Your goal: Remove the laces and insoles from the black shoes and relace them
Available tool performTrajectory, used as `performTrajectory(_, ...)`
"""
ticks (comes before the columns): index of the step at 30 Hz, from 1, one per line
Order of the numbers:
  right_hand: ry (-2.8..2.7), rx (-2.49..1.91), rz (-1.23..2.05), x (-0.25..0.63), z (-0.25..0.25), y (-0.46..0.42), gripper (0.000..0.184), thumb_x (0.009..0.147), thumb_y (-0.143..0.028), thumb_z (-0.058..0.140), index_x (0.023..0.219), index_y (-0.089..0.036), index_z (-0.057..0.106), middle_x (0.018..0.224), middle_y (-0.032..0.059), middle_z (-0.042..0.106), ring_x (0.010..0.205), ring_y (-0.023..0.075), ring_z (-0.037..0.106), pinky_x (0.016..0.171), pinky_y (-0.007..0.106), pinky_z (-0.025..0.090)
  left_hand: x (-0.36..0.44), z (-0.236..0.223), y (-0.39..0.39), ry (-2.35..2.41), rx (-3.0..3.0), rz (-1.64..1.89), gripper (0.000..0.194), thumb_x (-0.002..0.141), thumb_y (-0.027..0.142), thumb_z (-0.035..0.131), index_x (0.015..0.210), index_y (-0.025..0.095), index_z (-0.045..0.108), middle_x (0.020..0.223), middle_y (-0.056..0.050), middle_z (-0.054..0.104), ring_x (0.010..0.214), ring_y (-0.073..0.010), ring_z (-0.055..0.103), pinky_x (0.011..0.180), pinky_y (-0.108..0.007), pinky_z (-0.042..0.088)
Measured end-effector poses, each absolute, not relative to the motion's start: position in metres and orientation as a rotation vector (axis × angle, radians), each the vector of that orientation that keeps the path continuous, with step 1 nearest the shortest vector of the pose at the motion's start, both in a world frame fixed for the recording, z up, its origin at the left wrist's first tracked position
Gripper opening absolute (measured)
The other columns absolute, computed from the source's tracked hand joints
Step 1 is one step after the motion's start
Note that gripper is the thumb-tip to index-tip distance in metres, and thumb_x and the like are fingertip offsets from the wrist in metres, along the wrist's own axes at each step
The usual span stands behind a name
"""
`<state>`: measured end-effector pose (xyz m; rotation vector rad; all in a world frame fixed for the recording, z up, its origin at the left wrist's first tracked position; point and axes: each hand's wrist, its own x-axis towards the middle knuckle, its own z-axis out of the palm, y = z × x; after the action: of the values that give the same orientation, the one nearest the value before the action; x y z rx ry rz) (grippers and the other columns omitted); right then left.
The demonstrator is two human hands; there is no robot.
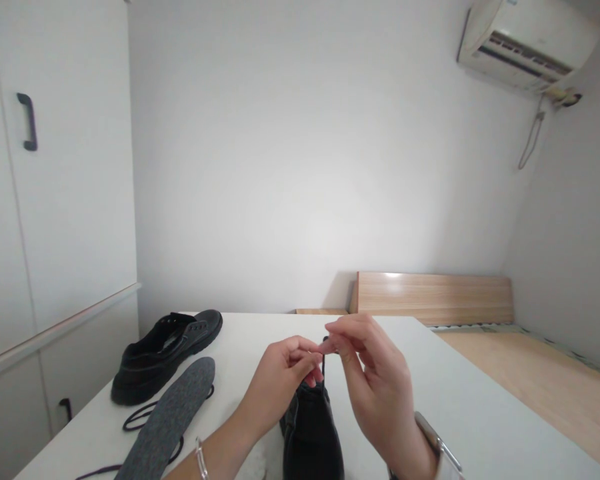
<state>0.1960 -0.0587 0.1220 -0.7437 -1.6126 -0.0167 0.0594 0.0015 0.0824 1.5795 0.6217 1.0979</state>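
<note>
A black shoe stands on the table below my hands, its heel end toward me and its front part hidden behind my fingers. From it a thin black shoelace rises upright to my fingertips. My left hand is closed in a pinch at the lace, above the shoe's left side. Thumb and forefinger of my right hand pinch the lace near its upper end, touching the left fingertips. The exact grip of each hand is partly hidden by the fingers.
On the white table, a second black shoe sits at the far left. A grey insole lies nearer, over a loose black lace. White cabinets border the left; a wooden bed stands to the right.
</note>
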Motion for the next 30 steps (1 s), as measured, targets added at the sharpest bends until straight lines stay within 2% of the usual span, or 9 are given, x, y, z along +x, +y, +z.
performTrajectory(3,-1.659,-0.73,0.067,0.19,0.124,-0.054,0.019,0.098,-0.01,0.051,0.097,-0.024,0.064,0.087,0.0007,0.062,0.076,0.0135,0.065,0.063,0.024,0.051,0.063,0.086,-0.005,0.543,1.614,1.034,0.035,0.079,0.047,0.069,0.068,0.015,0.062,0.061,0.0,0.059,0.062,-0.0153,0.054,0.063,-0.028,0.043)
performTrajectory(6,-1.623,-0.72,0.175,0.191,0.124,-0.05,0.019,0.097,-0.01,0.052,0.094,-0.024,0.065,0.086,-0.0004,0.062,0.077,0.0131,0.065,0.064,0.023,0.05,0.062,0.089,-0.009,0.5,1.635,0.996,0.032,0.079,0.044,0.071,0.069,0.015,0.061,0.068,-0.001,0.06,0.069,-0.0164,0.055,0.067,-0.028,0.043)
performTrajectory(10,-1.672,-0.689,0.305,0.208,0.114,-0.049,0.019,0.099,-0.017,0.053,0.107,-0.028,0.066,0.094,0.0003,0.066,0.086,0.0149,0.066,0.074,0.026,0.052,0.057,0.089,-0.009,0.538,1.637,1.029,0.026,0.079,0.038,0.071,0.073,0.014,0.065,0.067,0.0,0.06,0.068,-0.0162,0.054,0.067,-0.028,0.041)
performTrajectory(14,-1.701,-0.768,0.216,0.232,0.091,-0.048,0.028,0.101,-0.014,0.049,0.116,-0.031,0.066,0.102,0.002,0.067,0.092,0.0157,0.064,0.083,0.028,0.051,0.053,0.089,-0.01,0.587,1.603,1.063,0.026,0.081,0.039,0.069,0.083,0.013,0.069,0.069,-0.001,0.063,0.07,-0.0171,0.058,0.069,-0.028,0.043)
performTrajectory(17,-1.814,-0.81,0.211,0.24,0.074,-0.048,0.046,0.092,-0.005,0.055,0.128,-0.033,0.061,0.105,0.0015,0.067,0.092,0.0159,0.063,0.085,0.028,0.051,0.055,0.089,-0.013,0.596,1.579,1.087,0.03,0.081,0.043,0.069,0.078,0.013,0.068,0.067,-0.001,0.063,0.069,-0.0168,0.058,0.068,-0.028,0.044)
performTrajectory(19,-1.82,-0.792,0.239,0.237,0.066,-0.048,0.051,0.088,-0.002,0.06,0.128,-0.034,0.06,0.099,-0.0005,0.067,0.087,0.0152,0.063,0.082,0.026,0.051,0.058,0.089,-0.015,0.58,1.57,1.089,0.032,0.082,0.045,0.07,0.074,0.014,0.067,0.066,-0.001,0.062,0.068,-0.017,0.057,0.068,-0.028,0.045)
performTrajectory(25,-1.591,-0.697,0.33,0.228,0.06,-0.045,0.011,0.093,-0.019,0.068,0.091,-0.029,0.073,0.084,-0.0009,0.067,0.076,0.0145,0.06,0.068,0.025,0.048,0.062,0.086,-0.017,0.546,1.541,1.137,0.03,0.081,0.043,0.075,0.072,0.015,0.068,0.067,0.001,0.061,0.069,-0.015,0.054,0.068,-0.026,0.041)
performTrajectory(27,-1.447,-0.676,0.485,0.225,0.059,-0.043,0.008,0.094,-0.027,0.068,0.087,-0.027,0.072,0.086,0.0,0.066,0.079,0.0147,0.059,0.071,0.025,0.047,0.06,0.084,-0.015,0.549,1.496,1.182,0.027,0.081,0.041,0.077,0.079,0.015,0.07,0.077,-0.001,0.064,0.079,-0.0161,0.056,0.076,-0.025,0.041)
performTrajectory(30,-1.189,-0.576,0.785,0.222,0.057,-0.042,0.015,0.094,-0.038,0.067,0.086,-0.025,0.066,0.09,0.001,0.068,0.092,0.0167,0.06,0.087,0.029,0.046,0.053,0.081,-0.008,0.493,1.319,1.221,0.029,0.083,0.045,0.075,0.088,0.017,0.068,0.09,-0.003,0.068,0.092,-0.019,0.06,0.088,-0.03,0.044)
